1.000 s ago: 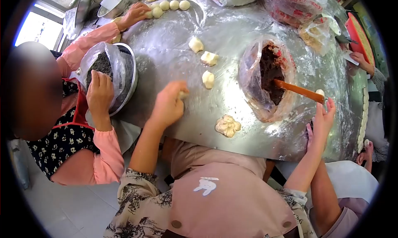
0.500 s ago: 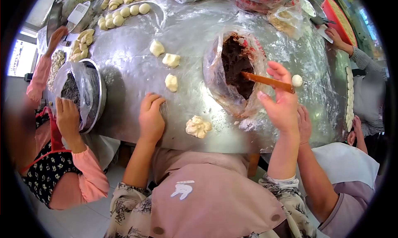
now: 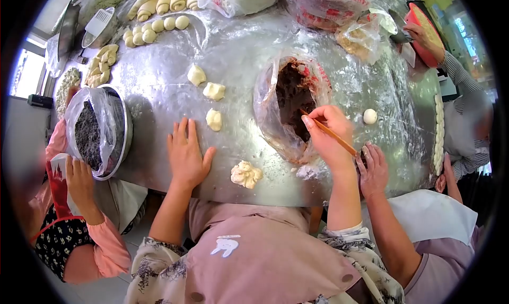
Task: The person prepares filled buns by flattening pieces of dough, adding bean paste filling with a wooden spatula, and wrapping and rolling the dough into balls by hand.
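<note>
A wooden spatula [image 3: 335,134] is pinched between the thumb and fingers of my right hand [image 3: 331,137]. Its tip points into a plastic bag [image 3: 265,100] that lies open on the steel table, full of dark red-brown paste [image 3: 291,100]. My left hand [image 3: 187,158] rests flat on the table with its fingers spread, holding nothing. Between my hands, near the front edge, sits a rough lump of dough [image 3: 246,174]. Farther back lie three smaller dough pieces, the nearest being a pale one [image 3: 213,120].
At left, a metal bowl [image 3: 127,129] holds dark filling beside a co-worker's hand [image 3: 82,187]. Another person's hand [image 3: 373,171] lies close to my right wrist. A round dough ball [image 3: 370,116] sits beyond it. Dough balls and rolls line the back left; a red basin [image 3: 424,33] stands at back right.
My right hand has shifted from an open hold to a pinch on the spatula, whose handle now slants toward me. My left fingers have spread flat on the table.
</note>
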`<state>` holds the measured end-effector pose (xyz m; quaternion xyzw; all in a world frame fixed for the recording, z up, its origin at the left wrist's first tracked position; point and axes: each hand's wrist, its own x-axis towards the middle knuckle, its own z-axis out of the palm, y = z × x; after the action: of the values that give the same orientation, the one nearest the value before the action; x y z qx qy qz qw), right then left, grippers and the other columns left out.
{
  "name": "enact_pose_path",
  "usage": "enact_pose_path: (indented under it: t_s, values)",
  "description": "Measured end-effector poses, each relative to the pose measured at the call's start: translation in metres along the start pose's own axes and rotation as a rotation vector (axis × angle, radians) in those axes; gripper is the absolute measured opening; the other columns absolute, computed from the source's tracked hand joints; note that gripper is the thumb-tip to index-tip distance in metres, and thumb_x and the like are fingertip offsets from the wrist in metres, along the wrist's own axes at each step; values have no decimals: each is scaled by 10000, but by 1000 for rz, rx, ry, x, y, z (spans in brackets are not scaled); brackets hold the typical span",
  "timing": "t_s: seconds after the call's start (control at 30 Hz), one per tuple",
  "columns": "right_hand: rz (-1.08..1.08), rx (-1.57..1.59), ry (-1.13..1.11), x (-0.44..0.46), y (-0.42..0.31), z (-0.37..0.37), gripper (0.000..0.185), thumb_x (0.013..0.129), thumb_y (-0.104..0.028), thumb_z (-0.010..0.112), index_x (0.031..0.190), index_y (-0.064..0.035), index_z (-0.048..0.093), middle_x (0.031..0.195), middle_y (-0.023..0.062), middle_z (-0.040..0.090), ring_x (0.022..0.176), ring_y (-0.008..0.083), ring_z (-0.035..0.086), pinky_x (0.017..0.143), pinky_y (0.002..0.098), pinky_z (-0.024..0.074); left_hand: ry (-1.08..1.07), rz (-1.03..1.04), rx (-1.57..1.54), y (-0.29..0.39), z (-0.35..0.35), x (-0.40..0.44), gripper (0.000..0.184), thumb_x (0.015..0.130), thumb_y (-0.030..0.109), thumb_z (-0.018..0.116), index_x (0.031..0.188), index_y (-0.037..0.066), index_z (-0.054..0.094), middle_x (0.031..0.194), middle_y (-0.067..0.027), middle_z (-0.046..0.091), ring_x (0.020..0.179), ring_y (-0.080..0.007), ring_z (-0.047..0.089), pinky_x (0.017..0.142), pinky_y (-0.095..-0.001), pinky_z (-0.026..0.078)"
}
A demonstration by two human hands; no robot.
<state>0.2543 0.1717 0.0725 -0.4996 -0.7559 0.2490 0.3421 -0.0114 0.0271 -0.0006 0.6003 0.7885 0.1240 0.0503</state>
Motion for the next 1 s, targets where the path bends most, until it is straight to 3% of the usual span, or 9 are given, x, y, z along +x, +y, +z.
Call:
enact_pose_path:
  t_s: [0.13, 0.3, 0.4, 0.53, 0.63, 0.73, 0.83, 0.93, 1.0]
  values:
    - [163, 68, 97, -11, 18, -2, 154, 778, -79, 719, 744, -12, 585, 727, 69, 605, 640, 152, 588, 588, 291, 474, 4, 21, -74, 0, -12, -22, 745, 779, 298, 667, 1343, -71, 351, 1393, -263, 349, 1300, -437, 313, 1060, -509, 255]
    - [532, 778, 327, -17, 29, 8, 166, 844, -84, 679, 819, -5, 535, 768, 46, 594, 681, 106, 574, 669, 232, 500, -114, 50, -245, -12, -31, -33, 522, 816, 144, 612, 1258, -71, 437, 1306, -252, 427, 1192, -404, 434, 1011, -418, 355]
    - [517, 705, 309, -26, 28, 5, 162, 837, -62, 678, 795, -6, 532, 781, 48, 593, 687, 106, 571, 669, 231, 490, -284, -25, -224, -20, -50, -37, 380, 820, 108, 593, 1163, -37, 518, 1206, -199, 516, 1098, -380, 501, 914, -391, 437]
    - [-58, 397, 347, -33, 28, -11, 158, 800, -16, 692, 778, -16, 535, 767, 50, 588, 685, 91, 535, 621, 231, 434, -399, -163, -302, -19, -63, -36, 290, 838, 79, 594, 1106, -22, 549, 1036, -139, 607, 902, -322, 599, 799, -344, 484]
    - [142, 369, 242, -22, 22, -32, 168, 787, -54, 716, 759, -15, 555, 709, 29, 589, 639, 67, 495, 580, 220, 399, -369, -545, -1417, -2, -50, -46, 292, 873, 122, 612, 1122, -19, 555, 1044, -112, 613, 918, -219, 619, 804, -304, 491]
    - [240, 363, 152, -25, 23, -38, 176, 793, -88, 719, 742, -18, 565, 677, 7, 583, 615, 56, 479, 568, 218, 393, -522, -500, -1886, 39, -65, -36, 325, 892, 152, 618, 1158, -22, 549, 1069, -94, 600, 975, -143, 594, 839, -278, 487]
    - [309, 361, 185, -35, 23, -32, 177, 789, -93, 720, 742, -22, 565, 669, -2, 556, 624, 61, 467, 577, 232, 394, -637, -453, -2008, 57, -42, -25, 356, 895, 137, 610, 1204, -20, 528, 1104, -100, 588, 981, -160, 599, 888, -283, 473]
    - [312, 182, 227, -33, 26, -30, 175, 781, -95, 725, 729, -28, 571, 664, 14, 554, 611, 92, 478, 572, 258, 400, -550, -299, -1666, 86, -22, -16, 306, 911, 99, 571, 1201, 4, 553, 1153, -109, 571, 1024, -157, 589, 880, -281, 471]
    - [245, 123, 248, -31, 28, -28, 176, 772, -92, 728, 715, -31, 573, 665, 29, 559, 603, 126, 497, 566, 282, 406, -543, -102, -1383, 96, -17, -10, 226, 912, 82, 558, 1123, 37, 625, 1430, -197, 316, 1244, -249, 460, 968, -323, 406]
